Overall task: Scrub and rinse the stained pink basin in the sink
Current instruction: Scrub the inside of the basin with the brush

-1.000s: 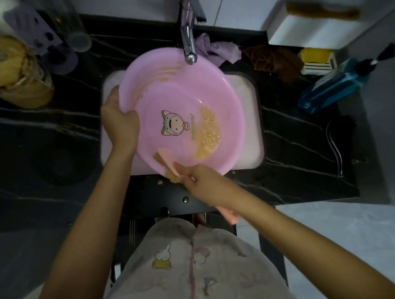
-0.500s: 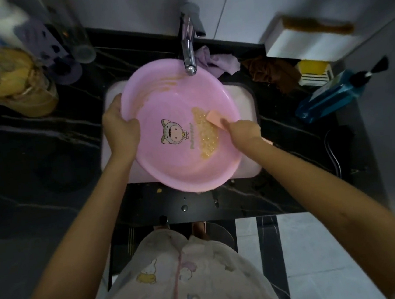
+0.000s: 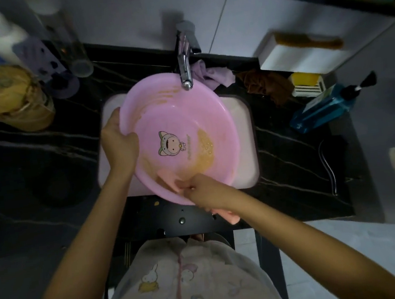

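My left hand (image 3: 119, 143) grips the rim of the pink basin (image 3: 178, 112) at its nine o'clock, thumb over the inner wall. The basin sits tilted in the white sink (image 3: 246, 163), its twelve o'clock edge under the faucet (image 3: 184, 70). A yellowish stain (image 3: 207, 152) lies at four o'clock of the floor. At six o'clock my right hand (image 3: 204, 193) clamps a pink scrubber (image 3: 166, 179), possibly a sponge, against the inner wall. A blue bottle (image 3: 321, 112) lies on the counter at three o'clock.

Glossy pink plastic basin (image 3: 178, 117), shiny chrome tap (image 3: 185, 74), polished black veined stone counter (image 3: 286, 149), crumpled purple cloth (image 3: 215, 75) behind.
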The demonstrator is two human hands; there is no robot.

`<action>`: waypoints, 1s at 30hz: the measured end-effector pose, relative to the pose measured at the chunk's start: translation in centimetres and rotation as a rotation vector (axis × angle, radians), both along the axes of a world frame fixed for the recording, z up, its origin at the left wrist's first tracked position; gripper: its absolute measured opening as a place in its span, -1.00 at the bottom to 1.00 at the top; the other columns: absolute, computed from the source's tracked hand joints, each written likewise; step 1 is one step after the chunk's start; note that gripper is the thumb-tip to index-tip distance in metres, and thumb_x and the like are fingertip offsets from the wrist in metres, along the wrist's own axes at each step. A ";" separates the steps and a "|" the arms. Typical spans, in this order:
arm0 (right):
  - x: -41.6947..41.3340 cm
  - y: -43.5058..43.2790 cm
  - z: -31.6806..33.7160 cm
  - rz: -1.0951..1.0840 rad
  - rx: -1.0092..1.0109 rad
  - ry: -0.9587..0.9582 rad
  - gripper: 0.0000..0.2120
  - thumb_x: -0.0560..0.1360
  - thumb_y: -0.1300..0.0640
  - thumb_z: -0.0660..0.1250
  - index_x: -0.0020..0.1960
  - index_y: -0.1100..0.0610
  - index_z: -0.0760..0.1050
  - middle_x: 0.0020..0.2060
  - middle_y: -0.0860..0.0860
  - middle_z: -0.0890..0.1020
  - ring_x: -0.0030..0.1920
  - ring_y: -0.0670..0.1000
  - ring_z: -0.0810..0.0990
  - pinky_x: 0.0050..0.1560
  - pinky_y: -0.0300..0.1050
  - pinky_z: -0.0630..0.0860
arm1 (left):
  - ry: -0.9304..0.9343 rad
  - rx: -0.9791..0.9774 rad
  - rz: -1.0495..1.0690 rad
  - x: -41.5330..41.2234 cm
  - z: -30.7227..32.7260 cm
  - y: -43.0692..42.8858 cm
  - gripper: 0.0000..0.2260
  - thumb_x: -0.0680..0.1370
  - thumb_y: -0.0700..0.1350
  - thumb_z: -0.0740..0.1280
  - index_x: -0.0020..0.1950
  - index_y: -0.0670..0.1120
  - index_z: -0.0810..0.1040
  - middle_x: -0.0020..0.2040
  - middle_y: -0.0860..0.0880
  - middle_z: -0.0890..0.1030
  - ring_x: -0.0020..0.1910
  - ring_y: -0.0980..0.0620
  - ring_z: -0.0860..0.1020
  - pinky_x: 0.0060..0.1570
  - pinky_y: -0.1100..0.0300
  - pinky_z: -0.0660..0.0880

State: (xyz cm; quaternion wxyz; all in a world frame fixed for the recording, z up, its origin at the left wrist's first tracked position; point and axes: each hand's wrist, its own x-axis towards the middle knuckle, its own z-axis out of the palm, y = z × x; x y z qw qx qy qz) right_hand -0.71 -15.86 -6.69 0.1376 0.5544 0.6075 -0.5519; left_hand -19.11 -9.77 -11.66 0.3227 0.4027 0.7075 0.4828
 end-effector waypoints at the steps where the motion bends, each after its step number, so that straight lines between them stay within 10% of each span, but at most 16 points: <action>1: 1.3 -0.3 0.1 0.003 -0.013 -0.005 -0.61 0.63 0.08 0.09 0.45 -0.03 0.29 -0.23 -0.03 0.49 -0.47 -0.03 0.40 -0.54 -0.24 0.38 | 0.003 -0.005 0.001 0.0 0.1 0.0 -0.51 0.40 -0.42 0.21 0.23 -0.04 0.54 0.01 0.06 0.58 -0.02 0.11 0.55 -0.20 0.55 0.44; 5: 7.7 -0.6 -0.1 0.066 0.079 -0.205 -0.62 0.62 0.07 0.11 0.43 -0.10 0.30 -0.13 -0.05 0.55 -0.37 -0.13 0.45 -0.47 -0.38 0.38 | -0.003 0.015 0.008 0.0 0.3 -0.1 -0.54 0.41 -0.43 0.22 0.20 -0.03 0.55 -0.02 0.05 0.57 -0.04 0.13 0.53 -0.21 0.57 0.42; 11: 12.7 6.9 -3.6 0.275 0.463 -0.598 -0.58 0.64 -0.08 -0.09 0.50 -0.17 0.08 -0.02 0.11 0.53 -0.16 0.07 0.53 -0.26 -0.07 0.48 | -0.021 0.008 0.002 -0.1 0.1 -0.1 -0.54 0.42 -0.41 0.24 0.20 0.01 0.55 -0.02 0.05 0.58 -0.04 0.09 0.56 -0.21 0.47 0.47; 20: 10.2 4.9 -3.5 0.485 0.322 -0.604 -0.72 0.60 0.10 0.08 0.30 0.05 0.34 -0.17 0.01 0.45 -0.07 0.06 0.53 -0.19 -0.07 0.49 | -0.024 -0.018 0.021 0.0 -0.5 -0.1 -0.51 0.40 -0.42 0.23 0.22 0.00 0.55 -0.02 0.06 0.59 -0.04 0.08 0.56 -0.06 0.21 0.54; 24: 8.3 10.5 -5.0 0.395 0.564 -0.732 -0.51 0.62 0.16 0.05 0.52 0.02 0.03 0.05 0.12 0.52 -0.03 0.12 0.58 -0.27 -0.09 0.45 | -0.047 -0.030 0.008 -0.3 -1.3 0.2 -0.51 0.39 -0.40 0.26 0.21 0.03 0.56 -0.02 0.06 0.62 -0.03 0.06 0.60 -0.03 0.09 0.60; 30: 4.8 8.5 -7.2 0.444 0.472 -0.839 -0.59 0.60 0.25 0.10 0.44 0.18 0.23 0.07 0.06 0.57 -0.04 0.07 0.59 -0.19 -0.14 0.44 | -0.066 -0.019 0.032 -0.2 -1.2 0.1 -0.50 0.38 -0.43 0.23 0.21 -0.01 0.56 -0.06 0.12 0.58 -0.07 0.16 0.56 -0.15 0.38 0.52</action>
